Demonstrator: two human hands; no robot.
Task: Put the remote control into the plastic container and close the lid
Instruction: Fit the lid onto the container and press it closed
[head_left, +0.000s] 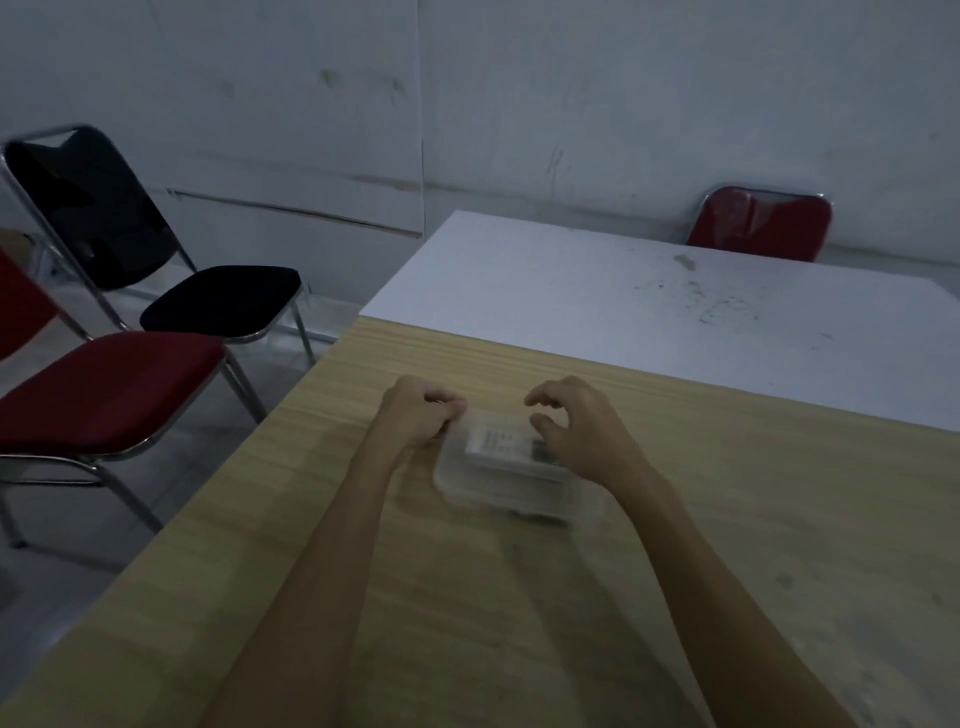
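A clear plastic container (506, 491) sits on the wooden table (727, 519), blurred by motion. Inside it lies a white remote control (498, 442) with dark buttons, seen through the clear plastic. My left hand (421, 413) is curled at the container's far left corner, fingers closed against its edge; whether it grips the lid is hard to tell. Over the container's right end hovers my right hand (576, 431), fingers bent and spread, touching or just above the top. The lid's exact position is unclear in the blur.
A white table (649, 306) abuts the wooden one at the back. A red chair (761, 223) stands behind it. To the left are a black chair (156, 260) and a red chair (104, 395). A grey wall runs behind.
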